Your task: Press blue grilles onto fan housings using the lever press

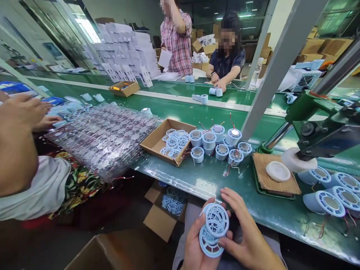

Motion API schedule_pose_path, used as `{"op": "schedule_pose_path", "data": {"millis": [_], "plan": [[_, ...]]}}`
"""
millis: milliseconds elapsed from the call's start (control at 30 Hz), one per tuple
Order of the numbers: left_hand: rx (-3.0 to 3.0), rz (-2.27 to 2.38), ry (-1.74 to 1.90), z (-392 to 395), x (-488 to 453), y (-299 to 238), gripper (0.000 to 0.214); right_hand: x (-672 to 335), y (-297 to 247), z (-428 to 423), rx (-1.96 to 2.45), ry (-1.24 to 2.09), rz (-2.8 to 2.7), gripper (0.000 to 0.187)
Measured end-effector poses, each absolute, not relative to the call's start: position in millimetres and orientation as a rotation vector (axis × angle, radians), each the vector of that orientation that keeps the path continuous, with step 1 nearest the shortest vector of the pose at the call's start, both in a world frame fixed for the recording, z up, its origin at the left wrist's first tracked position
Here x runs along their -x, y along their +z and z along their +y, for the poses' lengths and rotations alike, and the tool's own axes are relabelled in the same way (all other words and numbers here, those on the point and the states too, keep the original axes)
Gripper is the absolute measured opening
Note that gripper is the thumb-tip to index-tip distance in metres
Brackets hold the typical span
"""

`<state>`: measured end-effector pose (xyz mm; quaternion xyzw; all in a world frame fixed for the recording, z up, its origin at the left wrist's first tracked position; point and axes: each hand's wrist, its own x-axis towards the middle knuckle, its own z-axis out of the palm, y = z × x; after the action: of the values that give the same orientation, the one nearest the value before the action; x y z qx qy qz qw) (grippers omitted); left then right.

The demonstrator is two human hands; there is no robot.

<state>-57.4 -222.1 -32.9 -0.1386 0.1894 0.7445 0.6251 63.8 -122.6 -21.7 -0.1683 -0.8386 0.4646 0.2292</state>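
Note:
My left hand (194,243) and my right hand (243,232) are both closed on a small stack of light-blue round plastic grilles (213,228), held in front of my lap below the edge of the green bench (202,176). The left hand cups the stack from below and my right fingers pinch its upper rim. On the bench just beyond sits a cluster of several light-blue cylindrical parts with red wires (219,144). Beside them is an open cardboard tray (153,144) holding more grilles.
A green press (317,127) stands at right over a cardboard pad with a white disc (278,171); finished blue cylinders (332,191) lie beside it. A sheet of bagged parts (107,137) lies left. A co-worker's arm (17,150) is at far left; two people work across the bench. A box of grilles (168,210) sits on the floor.

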Motion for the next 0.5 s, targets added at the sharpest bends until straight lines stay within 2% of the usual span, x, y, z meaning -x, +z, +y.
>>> {"op": "schedule_pose_path", "data": {"millis": [100,233,500], "plan": [[0.252,0.472,1.694,-223.3,51.6,-26.3,0.024,-71.2,-12.5,-125.3,0.548,1.341,-2.302,0.084],[0.250,0.488,1.667,-221.1,46.2,-19.9,0.024,-74.3,-4.7,-128.8,0.618,1.379,-2.250,0.074],[0.264,0.610,1.692,-215.0,36.8,-11.1,0.034,-72.6,-9.1,-131.9,0.570,1.493,-1.923,0.066]]}}
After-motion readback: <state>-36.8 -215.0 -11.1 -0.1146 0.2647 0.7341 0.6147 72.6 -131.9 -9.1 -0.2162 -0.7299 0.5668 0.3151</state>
